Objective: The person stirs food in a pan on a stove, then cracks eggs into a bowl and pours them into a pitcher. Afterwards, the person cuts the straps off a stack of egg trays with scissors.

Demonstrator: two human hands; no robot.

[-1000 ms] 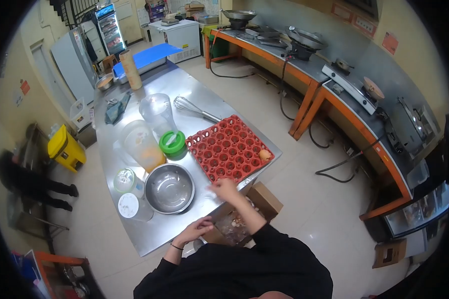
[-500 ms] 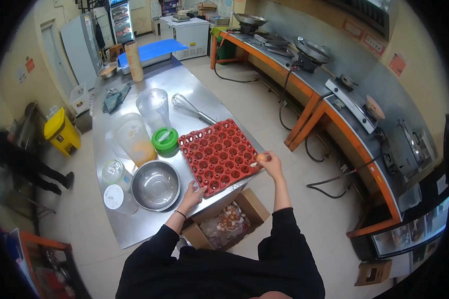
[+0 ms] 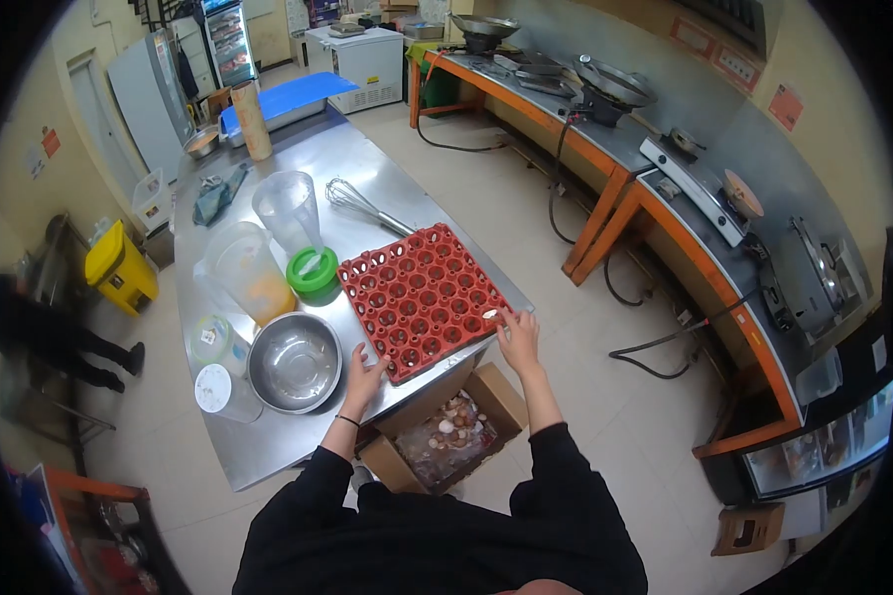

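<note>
A red plastic egg tray (image 3: 422, 297) lies near the front edge of the steel table, its cups showing no whole eggs. At its front left corner is my left hand (image 3: 364, 377), fingers apart and fingertips at the rim. My right hand (image 3: 518, 342) is at the front right corner, fingers bent around a small pale piece (image 3: 490, 314) that looks like eggshell. Left of the tray stands a steel mixing bowl (image 3: 296, 363) with little in it. Below the table edge, an open cardboard box (image 3: 392, 466) holds broken eggshells (image 3: 456, 426) and clear plastic.
On the steel table (image 3: 357, 159) are a whisk (image 3: 367, 206), a green-lidded container (image 3: 312, 272), a jug with yellow liquid (image 3: 268, 293), a clear jug (image 3: 286, 208), a white-topped jar (image 3: 218, 390) and a cloth (image 3: 218, 195). A person (image 3: 50, 332) stands at far left.
My left hand's hold on the tray corner has loosened and its fingers have spread. The brown egg-like piece in my right fingers no longer shows; a pale piece does. The whole view has shifted slightly.
</note>
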